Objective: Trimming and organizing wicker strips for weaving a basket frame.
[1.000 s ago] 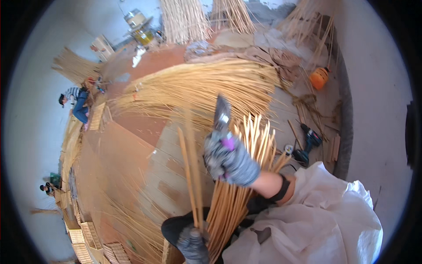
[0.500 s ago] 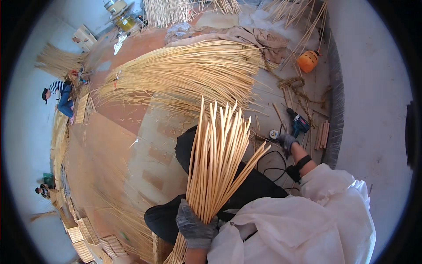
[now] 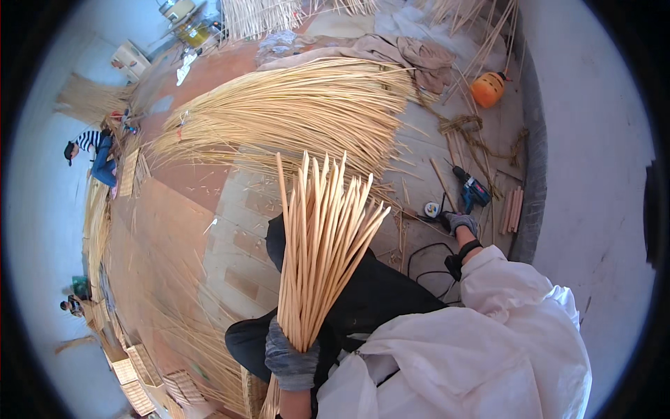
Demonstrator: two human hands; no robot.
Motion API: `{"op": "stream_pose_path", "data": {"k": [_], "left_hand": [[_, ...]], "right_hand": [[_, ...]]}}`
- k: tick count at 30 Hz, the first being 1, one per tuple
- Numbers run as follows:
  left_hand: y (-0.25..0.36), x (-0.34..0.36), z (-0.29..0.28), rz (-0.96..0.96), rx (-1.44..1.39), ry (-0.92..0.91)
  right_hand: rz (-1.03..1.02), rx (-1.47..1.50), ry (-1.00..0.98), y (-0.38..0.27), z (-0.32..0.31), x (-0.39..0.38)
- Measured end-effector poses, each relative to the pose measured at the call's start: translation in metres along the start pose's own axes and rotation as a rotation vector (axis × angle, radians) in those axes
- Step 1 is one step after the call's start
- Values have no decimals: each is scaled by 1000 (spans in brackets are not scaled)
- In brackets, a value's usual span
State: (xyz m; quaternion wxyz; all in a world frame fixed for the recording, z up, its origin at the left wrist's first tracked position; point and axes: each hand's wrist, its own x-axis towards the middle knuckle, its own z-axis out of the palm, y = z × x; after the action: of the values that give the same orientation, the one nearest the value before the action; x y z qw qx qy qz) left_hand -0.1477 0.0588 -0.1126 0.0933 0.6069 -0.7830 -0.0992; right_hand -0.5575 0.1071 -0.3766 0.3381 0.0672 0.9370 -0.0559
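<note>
A thick bundle of peeled wicker rods (image 3: 317, 258) stands up in front of me, its cut ends fanned out at the top. My left hand (image 3: 292, 359), in a grey knitted glove, is wrapped round its lower part. Far off to the right, my gloved right hand (image 3: 460, 223) is down at the floor, its fingers curled at the end of a slim dark tool (image 3: 429, 218) whose kind I cannot make out. Beside those fingers lie a small white roll (image 3: 432, 209) and a blue-black cordless drill (image 3: 474, 193).
A large spread of long rods (image 3: 293, 115) covers the floor ahead. Right of it lie an orange round object (image 3: 488, 89), a twisted rope (image 3: 460, 124) and short sticks (image 3: 511, 211) by the wall. A black cable (image 3: 419, 255) loops near my knee. Two people work at far left.
My left hand and the rod bundle have shifted left, and the bundle is more upright. My right hand has moved slightly in, its fingers now curled at the dark tool.
</note>
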Motion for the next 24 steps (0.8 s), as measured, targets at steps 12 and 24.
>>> {"op": "stream_pose_path", "data": {"k": [12,24], "left_hand": [[-1,15,0,62,-96,23],[-44,-85,-63,246,-458,-106]], "right_hand": [[-2511,-266,101,-83,-152,-340],[-2438,-996,-27,-100,-61,-357]]}}
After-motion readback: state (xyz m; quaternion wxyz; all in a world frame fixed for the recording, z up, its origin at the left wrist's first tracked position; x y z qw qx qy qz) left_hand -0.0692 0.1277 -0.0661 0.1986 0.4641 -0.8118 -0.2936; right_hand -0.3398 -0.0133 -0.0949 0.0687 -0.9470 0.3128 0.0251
